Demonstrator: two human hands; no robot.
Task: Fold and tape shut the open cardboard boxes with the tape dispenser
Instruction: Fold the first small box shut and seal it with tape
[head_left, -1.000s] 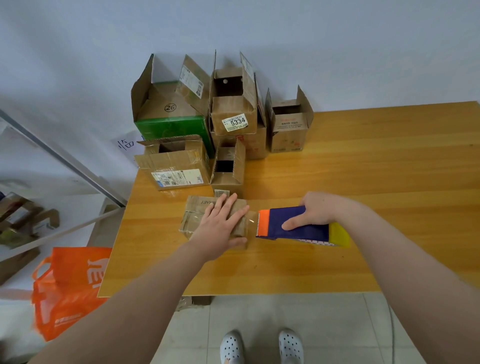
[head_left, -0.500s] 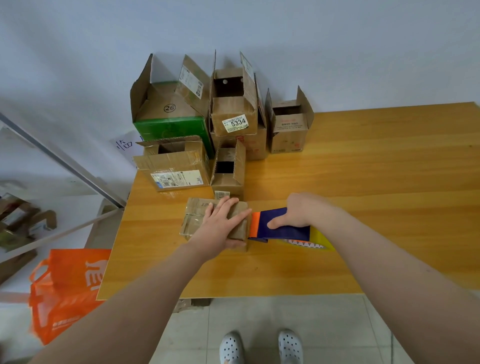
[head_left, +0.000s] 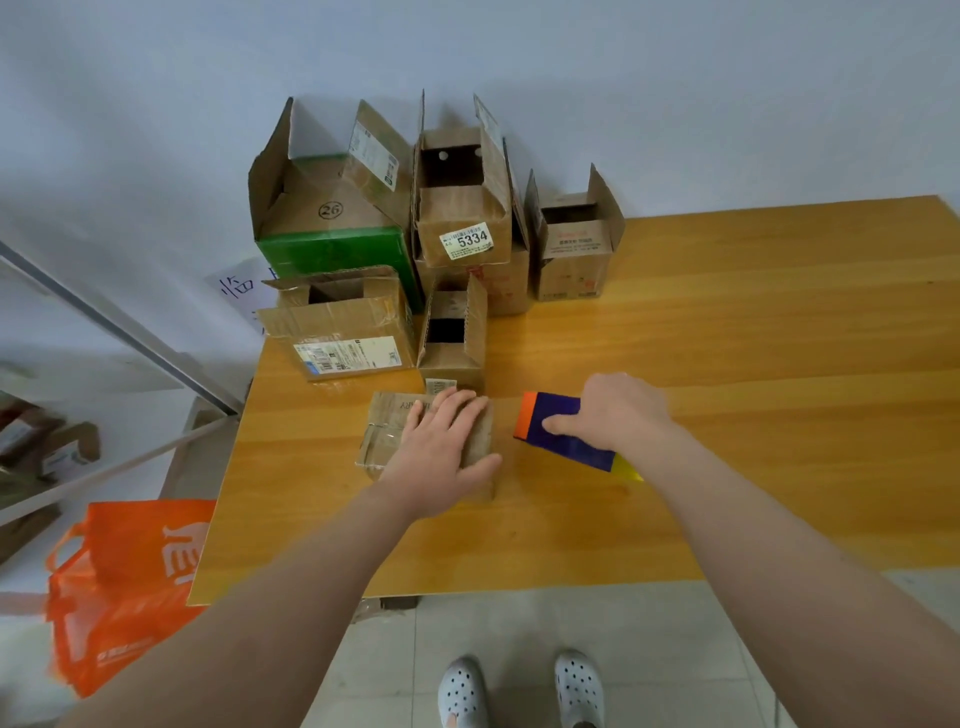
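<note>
A small flat cardboard box (head_left: 387, 434) lies closed on the wooden table (head_left: 727, 338), with clear tape showing on its left end. My left hand (head_left: 441, 447) presses flat on top of it, fingers spread. My right hand (head_left: 618, 410) grips the tape dispenser (head_left: 563, 439), a blue body with an orange front and a yellow rear. The dispenser sits just right of the box, a small gap between them. Several open boxes stand behind: a green one (head_left: 332, 249), one labelled 5334 (head_left: 462, 228), a taped one (head_left: 337, 332), a small one (head_left: 452, 338).
Another open box (head_left: 571, 249) stands at the back against the white wall. An orange bag (head_left: 124, 582) hangs off the table's left front corner. More cardboard lies on the floor at far left. My white shoes (head_left: 519, 691) show below the table edge.
My right hand moved the dispenser left up to the box's right end, then drew it back right. My left hand stayed pressed on the box.
</note>
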